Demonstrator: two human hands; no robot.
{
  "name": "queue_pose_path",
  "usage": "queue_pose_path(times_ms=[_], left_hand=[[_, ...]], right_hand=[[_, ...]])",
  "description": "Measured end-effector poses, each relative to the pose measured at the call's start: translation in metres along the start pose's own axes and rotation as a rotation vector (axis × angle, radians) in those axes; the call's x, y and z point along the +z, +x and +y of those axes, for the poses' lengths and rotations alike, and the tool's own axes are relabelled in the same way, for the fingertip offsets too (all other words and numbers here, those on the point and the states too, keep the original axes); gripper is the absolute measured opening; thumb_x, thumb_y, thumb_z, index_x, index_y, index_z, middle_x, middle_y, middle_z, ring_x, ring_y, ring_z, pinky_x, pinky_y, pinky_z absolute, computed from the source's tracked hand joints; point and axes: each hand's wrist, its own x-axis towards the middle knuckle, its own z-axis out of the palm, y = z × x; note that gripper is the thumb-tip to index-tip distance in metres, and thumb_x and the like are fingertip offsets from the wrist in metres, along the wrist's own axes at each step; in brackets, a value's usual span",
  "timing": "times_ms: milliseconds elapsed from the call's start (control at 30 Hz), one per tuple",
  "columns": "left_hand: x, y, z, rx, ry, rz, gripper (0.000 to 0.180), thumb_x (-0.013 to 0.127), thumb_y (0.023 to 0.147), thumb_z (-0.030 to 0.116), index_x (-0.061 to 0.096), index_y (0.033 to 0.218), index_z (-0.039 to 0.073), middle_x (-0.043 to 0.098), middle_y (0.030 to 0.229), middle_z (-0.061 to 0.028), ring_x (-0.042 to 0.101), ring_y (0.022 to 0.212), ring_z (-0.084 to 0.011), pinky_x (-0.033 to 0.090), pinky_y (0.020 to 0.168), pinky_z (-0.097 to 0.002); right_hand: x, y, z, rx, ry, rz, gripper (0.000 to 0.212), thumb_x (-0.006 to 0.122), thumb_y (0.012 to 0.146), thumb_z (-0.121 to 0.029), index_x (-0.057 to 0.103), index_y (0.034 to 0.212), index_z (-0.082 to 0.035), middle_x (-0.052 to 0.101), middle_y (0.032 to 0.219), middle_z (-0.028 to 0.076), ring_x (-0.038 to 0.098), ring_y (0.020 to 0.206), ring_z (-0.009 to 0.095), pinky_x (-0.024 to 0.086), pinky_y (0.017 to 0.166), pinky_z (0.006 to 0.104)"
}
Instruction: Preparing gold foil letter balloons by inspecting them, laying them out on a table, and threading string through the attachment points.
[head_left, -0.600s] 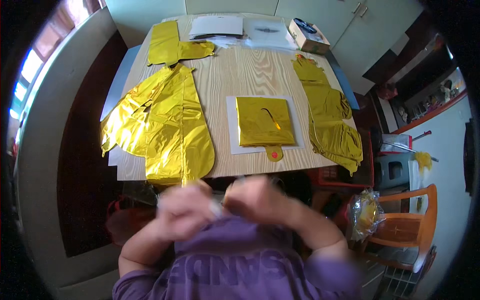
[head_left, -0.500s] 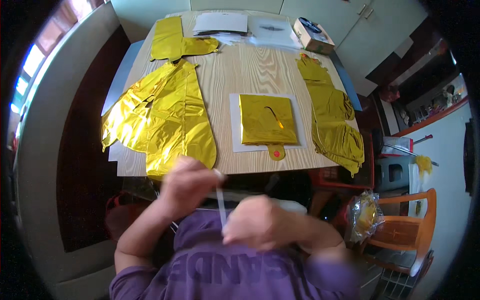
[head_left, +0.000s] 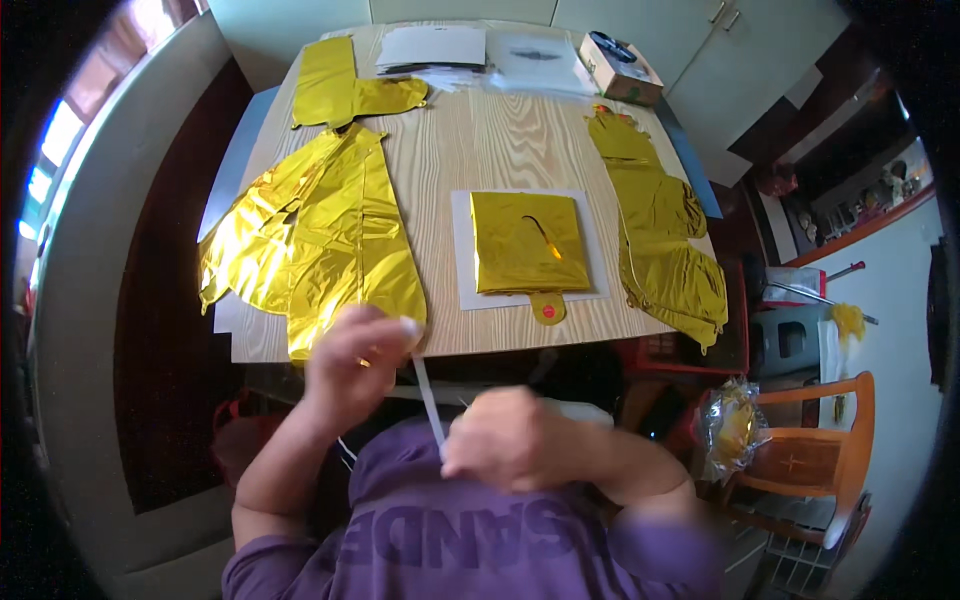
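A narrow white strip (head_left: 428,400) stretches straight between my two hands, just off the table's near edge. My left hand (head_left: 348,368) pinches its upper end, where a small whitish bit shows at the fingertips; motion blurs its shape. My right hand (head_left: 505,440), lower and closer to my chest, is closed round the other end. Behind my left hand lies a large, crumpled gold foil balloon (head_left: 335,235), flat on the table. A folded gold foil balloon (head_left: 525,245) rests on a white sheet (head_left: 463,240), its tab with a red dot pointing toward me.
Another gold foil balloon (head_left: 665,230) lies along the table's right side, and one (head_left: 325,85) at the far left. Paper stacks (head_left: 432,48) and an open box (head_left: 622,72) stand at the back. A wooden chair (head_left: 800,465) is at right, with a clear bag (head_left: 732,425) beside it.
My left hand has shifted slightly left, drawing the strip's upper end along. The right hand stays nearly in place. The whole view has moved a little.
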Motion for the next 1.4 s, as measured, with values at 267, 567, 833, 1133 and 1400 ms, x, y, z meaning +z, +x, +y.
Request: queue_pose_path(times_ms=[267,567,833,1133,1400], left_hand=[[0.002,0.0,0.004,0.087,-0.001,-0.083,0.014,0.066,0.079,-0.004,0.068,0.092,0.002,0.063,0.081,-0.0093,0.057,0.068,-0.0214,0.045,0.063,-0.0335],[0.017,-0.004,-0.004,0.392,-0.046,-0.242,0.02,0.065,0.074,-0.008,0.066,0.091,0.003,0.061,0.082,-0.0115,0.059,0.068,-0.0248,0.047,0.063,-0.0321],[0.02,-0.006,0.008,0.224,-0.076,-0.206,0.013,0.064,0.08,-0.004,0.068,0.091,0.002,0.057,0.079,-0.0081,0.058,0.073,-0.021,0.045,0.062,-0.0303],[0.027,-0.01,0.017,0.231,-0.129,-0.206,0.015,0.063,0.081,-0.006,0.066,0.093,0.001,0.058,0.078,-0.0068,0.055,0.07,-0.0191,0.044,0.064,-0.0307],[0.022,-0.008,0.029,0.134,-0.153,-0.229,0.011,0.06,0.083,-0.004,0.066,0.091,0.002,0.059,0.08,-0.0099,0.057,0.074,-0.0228,0.045,0.066,-0.033]], right_hand=[[0.002,0.003,0.009,-0.035,-0.045,0.035,0.011,0.067,0.08,-0.011,0.058,0.076,-0.005,0.057,0.068,0.01,0.061,0.063,0.027,0.048,0.056,0.0382],[-0.012,0.01,0.017,0.172,0.451,0.228,0.008,0.064,0.083,-0.012,0.06,0.078,-0.008,0.061,0.073,0.011,0.063,0.072,0.028,0.049,0.061,0.037],[-0.01,0.01,0.023,-0.044,0.032,0.274,0.007,0.064,0.077,-0.003,0.06,0.082,-0.007,0.061,0.074,0.009,0.063,0.068,0.027,0.05,0.062,0.0378],[-0.02,0.01,0.024,0.156,-0.058,0.309,0.007,0.063,0.082,-0.005,0.057,0.079,-0.006,0.061,0.073,0.01,0.063,0.065,0.028,0.05,0.061,0.037],[-0.02,0.008,0.034,0.197,-0.119,0.305,0.005,0.064,0.079,-0.006,0.059,0.08,-0.005,0.058,0.073,0.011,0.061,0.065,0.028,0.048,0.059,0.0357]])
